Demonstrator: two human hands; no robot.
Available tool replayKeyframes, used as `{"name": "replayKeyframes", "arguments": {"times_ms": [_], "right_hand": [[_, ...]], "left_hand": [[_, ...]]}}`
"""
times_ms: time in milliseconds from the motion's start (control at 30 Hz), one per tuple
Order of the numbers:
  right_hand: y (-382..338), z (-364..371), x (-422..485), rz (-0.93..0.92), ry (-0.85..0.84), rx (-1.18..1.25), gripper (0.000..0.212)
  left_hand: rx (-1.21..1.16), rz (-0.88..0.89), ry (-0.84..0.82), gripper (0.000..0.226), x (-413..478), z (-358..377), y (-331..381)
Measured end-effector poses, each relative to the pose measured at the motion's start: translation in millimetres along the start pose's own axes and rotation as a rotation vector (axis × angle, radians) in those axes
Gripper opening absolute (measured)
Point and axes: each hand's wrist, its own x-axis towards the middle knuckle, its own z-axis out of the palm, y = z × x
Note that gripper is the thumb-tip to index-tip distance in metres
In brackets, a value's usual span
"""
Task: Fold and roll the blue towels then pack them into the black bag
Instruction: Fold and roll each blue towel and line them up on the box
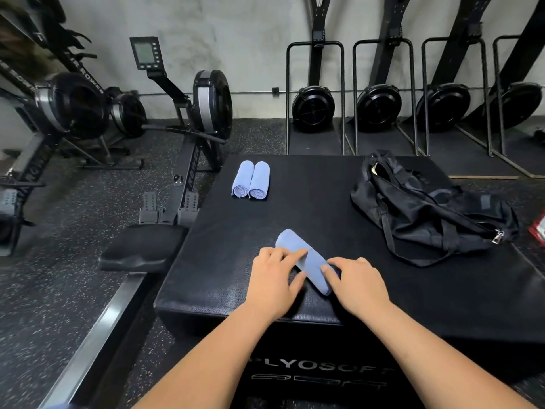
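Observation:
A rolled blue towel (306, 258) lies at an angle near the front of the black padded box (309, 202). My left hand (272, 276) grips its near-left side, fingers over the top and thumb underneath. My right hand (358, 280) holds its near end with curled fingers. Two more rolled blue towels (250, 180) lie side by side at the box's far left. The black bag (424, 206) lies slumped on the right side of the box, its opening at the far end.
Rowing machines (188, 119) stand to the left, one seat (141, 246) close to the box's left edge. Ski trainers (315, 107) line the back wall. A red and white object (538, 231) shows at the right edge.

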Motion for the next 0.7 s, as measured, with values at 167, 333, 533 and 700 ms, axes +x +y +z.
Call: {"name": "replayKeyframes", "arguments": {"times_ms": [167,333,533,700], "right_hand": [[-15,3,-4,-0.1,-0.079,0.077,0.049],[-3,-1,-7,-0.301,-0.132,-0.093,0.062],[6,13,0,-0.317,-0.015,-0.154,0.059],[-3,18,8,-0.276,-0.013,-0.141,0.059]], "left_hand": [[-0.121,-0.072,-0.106,0.061,-5,-2,-7],[-0.169,-0.071,-0.185,0.065,1,-8,-16],[-0.15,-0.023,-0.225,0.064,12,-2,-16],[-0.103,-0.03,-0.243,0.064,20,-5,-24]]}}
